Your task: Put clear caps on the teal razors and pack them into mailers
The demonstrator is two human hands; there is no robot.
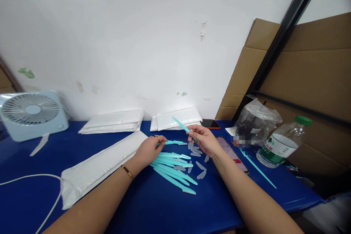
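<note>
Teal eyebrow razors [172, 171] lie fanned out on the blue table, their blade ends toward the right. Small clear blade caps [201, 174] are scattered beside them. My left hand [150, 150] is closed, with thumb and fingers pinching one razor [177, 142] whose blade end points right. In my right hand [204, 139] another razor [180, 123] is pinched near one end, raised above the table, its thin handle pointing up and left. My right fingertips cover that razor's blade end.
A long white padded mailer [104, 168] lies left of the razors. More white mailers [112, 121] rest against the wall. A fan [34, 113] and white cable [52, 175] are at left. On the right are a phone [233, 155], one razor [260, 171], a bottle [282, 146] and a plastic-covered cup [255, 120].
</note>
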